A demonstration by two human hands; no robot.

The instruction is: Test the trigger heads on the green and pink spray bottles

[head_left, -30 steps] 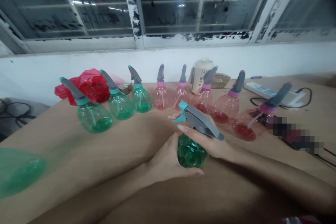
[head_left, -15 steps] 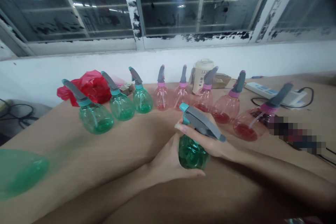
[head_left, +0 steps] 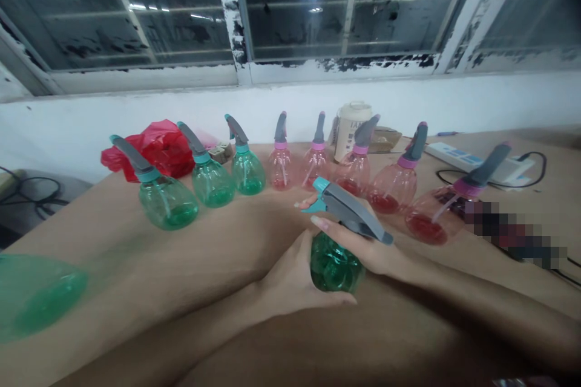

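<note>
A green spray bottle (head_left: pixel 336 264) with a grey and teal spray head (head_left: pixel 351 208) is held at the middle front. My left hand (head_left: pixel 294 281) cups the lower body of this bottle, thumb along its near side. Around its neck, just below the head, my right hand (head_left: pixel 370 249) is closed, with fingertips at the teal trigger (head_left: pixel 314 206). Beyond my hands, several upright spray bottles stand in a curved row: green ones such as the left bottle (head_left: pixel 167 202), and pink ones such as the right bottle (head_left: pixel 429 217). Each has some coloured liquid at the bottom.
Another green bottle (head_left: pixel 40 296) is cut off at the left edge. Behind the row are a red plastic bag (head_left: pixel 161 148), a lidded paper cup (head_left: pixel 353 124) and a white power strip (head_left: pixel 476 162) with a black cable. A white wall and windows rise behind the table.
The teal trigger now shows out to the left of the spray head, with a right-hand finger beyond it. My left hand keeps its hold on the bottle; the view has shifted slightly.
</note>
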